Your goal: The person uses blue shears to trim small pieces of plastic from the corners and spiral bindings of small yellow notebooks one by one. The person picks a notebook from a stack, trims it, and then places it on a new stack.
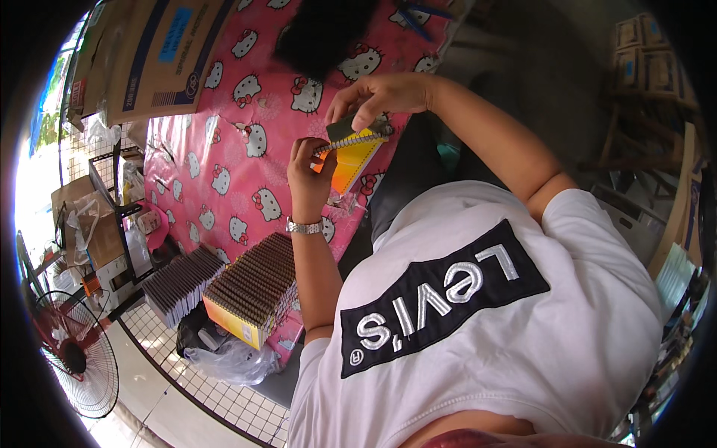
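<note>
A small spiral notebook (354, 166) with a yellow and orange page side is held above the near edge of the table. A wire coil runs along its upper edge, and a dark sheet or cover stands up behind that coil. My left hand (308, 166), with a metal watch on the wrist, pinches the notebook at the coil's left end. Over the coil's right part, my right hand (379, 99) is bent with its thumb and fingers closed on the dark cover. Some of its fingertips are hidden behind the cover.
A pink patterned cloth (194, 160) covers the table. Stacked spiral notebooks (250, 287) and a darker stack (183, 284) stand at left, near a plastic bag (235, 364). Farther off are a black pile (326, 33), blue-handled pliers (415, 24), a cardboard box (153, 86) and a fan (75, 357).
</note>
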Motion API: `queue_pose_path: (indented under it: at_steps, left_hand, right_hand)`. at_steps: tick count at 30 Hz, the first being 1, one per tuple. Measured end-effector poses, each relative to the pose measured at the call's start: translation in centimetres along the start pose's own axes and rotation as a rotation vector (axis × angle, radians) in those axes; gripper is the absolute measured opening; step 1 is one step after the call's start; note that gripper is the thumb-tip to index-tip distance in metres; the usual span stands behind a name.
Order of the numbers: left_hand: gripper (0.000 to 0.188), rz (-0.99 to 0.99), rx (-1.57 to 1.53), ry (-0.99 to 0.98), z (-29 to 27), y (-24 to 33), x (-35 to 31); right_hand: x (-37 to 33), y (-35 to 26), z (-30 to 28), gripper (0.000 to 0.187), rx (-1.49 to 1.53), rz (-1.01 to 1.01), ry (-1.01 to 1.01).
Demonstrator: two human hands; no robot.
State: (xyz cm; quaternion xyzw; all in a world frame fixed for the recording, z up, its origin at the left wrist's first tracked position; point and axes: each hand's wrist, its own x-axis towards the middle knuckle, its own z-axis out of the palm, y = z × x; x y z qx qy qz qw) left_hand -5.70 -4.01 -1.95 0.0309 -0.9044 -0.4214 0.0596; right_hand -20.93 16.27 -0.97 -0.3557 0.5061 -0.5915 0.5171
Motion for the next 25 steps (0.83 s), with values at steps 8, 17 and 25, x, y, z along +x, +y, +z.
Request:
queue_pose_path:
  at_steps: [8,17,25]
  left_hand:
    - [0.018,-0.089,-0.007,0.118,0.3,0.2,-0.9]
    - [0.017,-0.208,-0.683,0.451,3.3,-0.2,-4.5]
    - [0.023,-0.250,-0.567,0.464,4.1,-1.3,-5.6]
  right_hand:
    - [-1.6,4.0,-4.7,0.047,-1.083,-0.083,0.742]
    - [-3.4,7.3,-15.2,0.051,-1.693,0.029,1.214]
    - [-3.5,4.1,-9.1,0.055,-1.343,-0.376,1.085]
